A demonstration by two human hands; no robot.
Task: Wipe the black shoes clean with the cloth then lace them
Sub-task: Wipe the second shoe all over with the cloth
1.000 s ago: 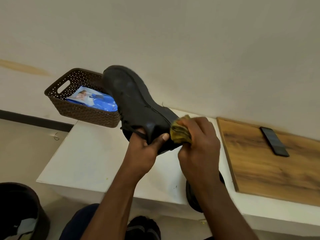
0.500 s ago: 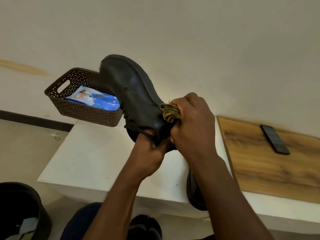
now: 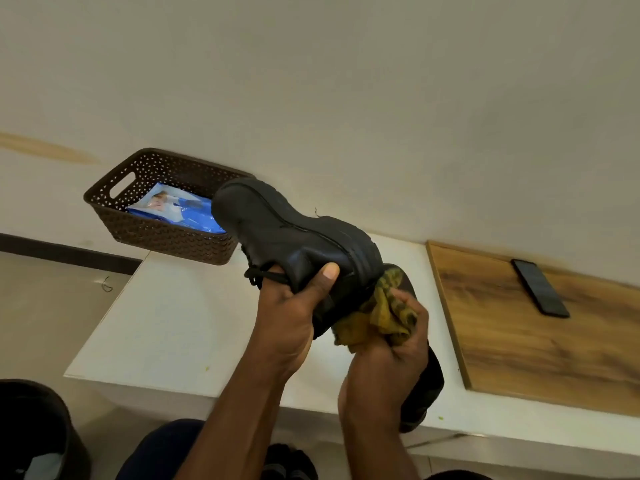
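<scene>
A: The black shoe (image 3: 294,244) is up in the air above the white surface (image 3: 180,323), sole side turned toward the camera, toe pointing away and to the left. How is it held?

B: The left hand (image 3: 294,317) grasps it at the heel end: the thumb lies on the outer side and the fingers (image 3: 273,271) curl round the far side by the collar, where a loose lace (image 3: 258,273) hangs. The right hand (image 3: 391,344) is clenched round a bunched yellow cloth (image 3: 377,311), pressing it up against the heel from below.

A: So the wiping is in hand. How should it go?

B: I'd judge the heel and sole edge are the part being cleaned. Keep the left grip firm so the shoe doesn't twist under pressure, and rub with a clean fold of the cloth, since it already looks stained. Turn the shoe a little with the left hand to bring each side round to the cloth.

A: And further out from the hands?

B: Just behind and under the right hand, a second black shoe (image 3: 427,382) lies on the surface, mostly hidden; it seems to wait its turn. Beyond the held shoe's toe stands a brown basket (image 3: 162,233) with a blue packet (image 3: 180,211) inside. Well to the right, a phone (image 3: 538,287) rests on a wooden board (image 3: 519,341).

A: Lacing?

B: Not yet begun, as far as I can tell; the lace hangs slack, so mind it doesn't snag.
</scene>
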